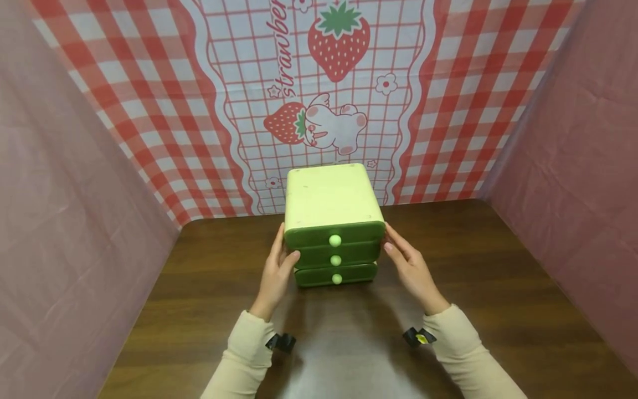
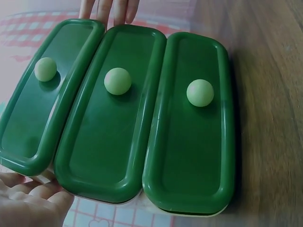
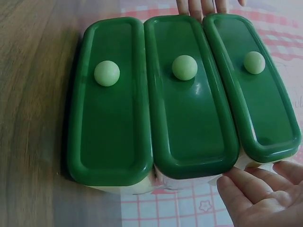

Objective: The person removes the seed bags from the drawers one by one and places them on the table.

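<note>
A small three-drawer box stands on the table, with a pale yellow-green body and dark green drawer fronts. Each front carries a round pale green knob. My left hand touches the box's left side, fingers extended along it and thumb near the front edge. On the opposite side, my right hand rests its fairly straight fingers against the wall, thumb by the front corner. All three drawers look pushed in. The far parts of the fingers are hidden behind the box in the head view.
The brown wooden table reaches back to a red-and-white checked cloth printed with strawberries, close behind the box. Pink fabric walls border both sides. A black camera strap sits on each wrist.
</note>
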Tool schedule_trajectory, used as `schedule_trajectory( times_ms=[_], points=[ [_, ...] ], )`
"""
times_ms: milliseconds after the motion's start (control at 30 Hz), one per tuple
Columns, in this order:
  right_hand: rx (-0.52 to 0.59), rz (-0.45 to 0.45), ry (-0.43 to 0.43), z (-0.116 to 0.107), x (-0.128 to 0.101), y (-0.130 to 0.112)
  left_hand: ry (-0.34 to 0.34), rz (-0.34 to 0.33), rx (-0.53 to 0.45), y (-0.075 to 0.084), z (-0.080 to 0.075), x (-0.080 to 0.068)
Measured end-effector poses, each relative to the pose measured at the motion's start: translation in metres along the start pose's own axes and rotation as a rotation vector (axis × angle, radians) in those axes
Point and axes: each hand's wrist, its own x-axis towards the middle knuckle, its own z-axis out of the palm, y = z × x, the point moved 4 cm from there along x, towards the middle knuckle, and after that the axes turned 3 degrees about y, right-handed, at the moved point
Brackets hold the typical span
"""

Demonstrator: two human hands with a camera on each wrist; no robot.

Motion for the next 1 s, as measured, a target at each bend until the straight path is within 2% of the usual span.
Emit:
schedule_trajectory(
  times_ms=[200,433,600,733,1000],
  points=[
    [0.047,-0.029,0.023,-0.007,-0.004,-0.002,-0.022,-0.018,-0.008,-0.002,0.007,0.004],
    [0.06,-0.017,0.05,-0.017,-0.005,0.0,-0.039,-0.012,-0.008,-0.002,0.016,0.006],
    [0.059,-0.012,0.054,-0.019,-0.004,-0.001,-0.035,-0.005,-0.014,-0.001,0.019,0.006],
    [0.061,-0.021,0.092,-0.021,-0.004,-0.004,-0.031,-0.004,-0.025,0.0,0.019,0.006],
    [0.09,-0.046,0.204,-0.029,-0.003,-0.023,0.042,0.022,0.028,0.005,0.014,0.01]
  ],
)
